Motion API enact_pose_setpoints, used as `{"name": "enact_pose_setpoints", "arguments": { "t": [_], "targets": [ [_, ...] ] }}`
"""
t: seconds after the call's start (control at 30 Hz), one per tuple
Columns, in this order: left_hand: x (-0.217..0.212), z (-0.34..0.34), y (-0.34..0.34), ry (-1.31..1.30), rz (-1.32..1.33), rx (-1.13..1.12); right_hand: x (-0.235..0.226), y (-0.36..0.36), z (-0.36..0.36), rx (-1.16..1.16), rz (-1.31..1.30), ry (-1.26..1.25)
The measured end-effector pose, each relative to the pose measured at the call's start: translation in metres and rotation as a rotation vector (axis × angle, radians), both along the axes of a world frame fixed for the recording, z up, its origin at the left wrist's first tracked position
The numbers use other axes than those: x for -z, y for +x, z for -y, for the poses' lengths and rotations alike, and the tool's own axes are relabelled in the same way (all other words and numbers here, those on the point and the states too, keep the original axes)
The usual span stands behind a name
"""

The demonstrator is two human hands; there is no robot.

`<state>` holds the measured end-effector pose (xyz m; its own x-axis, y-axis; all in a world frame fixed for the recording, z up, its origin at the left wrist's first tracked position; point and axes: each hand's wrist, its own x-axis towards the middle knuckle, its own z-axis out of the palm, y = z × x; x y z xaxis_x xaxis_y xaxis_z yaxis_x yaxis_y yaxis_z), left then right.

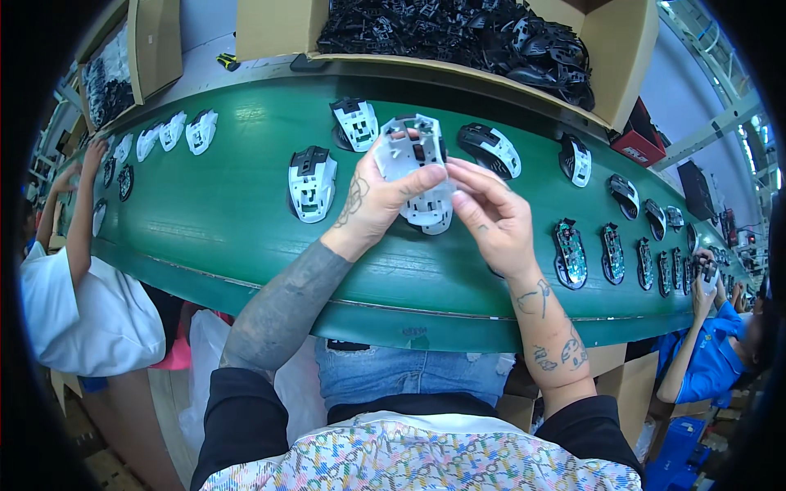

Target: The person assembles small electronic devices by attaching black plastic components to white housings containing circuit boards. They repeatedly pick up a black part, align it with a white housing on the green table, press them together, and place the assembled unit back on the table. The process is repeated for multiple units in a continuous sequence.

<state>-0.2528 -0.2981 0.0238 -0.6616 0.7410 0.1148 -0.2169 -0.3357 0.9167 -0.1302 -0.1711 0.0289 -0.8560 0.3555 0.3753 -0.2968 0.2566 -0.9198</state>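
Note:
Above the green belt I hold a white plastic mouse shell (426,200), its ribbed inner side turned up. My left hand (391,186) grips it from the left, with the thumb laid across its middle. At its right edge my right hand (498,219) has fingers and thumb drawn together by a dark side part; whether they pinch something small is hidden. Close by on the belt lie a white-and-black mouse shell (313,190) to the left, another mouse shell (355,124) behind it, and a black-and-white shell (490,150) right of my hands.
The green conveyor belt (237,196) runs across. Behind it stands a cardboard box (610,61) of black plastic parts. Mouse bases with green circuit boards (571,255) line the right side; white shells (201,132) lie left. Co-workers sit at both sides, including one in blue (711,348).

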Motion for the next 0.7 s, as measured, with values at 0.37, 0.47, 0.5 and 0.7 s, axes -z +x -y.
{"name": "enact_pose_setpoints", "arguments": {
  "t": [0.37, 0.47, 0.5, 0.7],
  "targets": [
    [0.002, -0.004, 0.006, 0.011, 0.045, -0.048, -0.004, 0.000, 0.006, 0.289, -0.128, 0.482],
    [0.004, -0.001, 0.003, 0.046, 0.048, -0.021, -0.008, -0.003, 0.003, 0.279, -0.225, 0.667],
    [0.003, 0.002, 0.001, 0.041, 0.055, -0.014, -0.013, -0.006, 0.000, 0.263, -0.228, 0.668],
    [0.002, 0.005, -0.008, 0.058, 0.053, 0.051, -0.057, -0.054, -0.119, 0.582, 0.018, 0.908]
  ]
}}
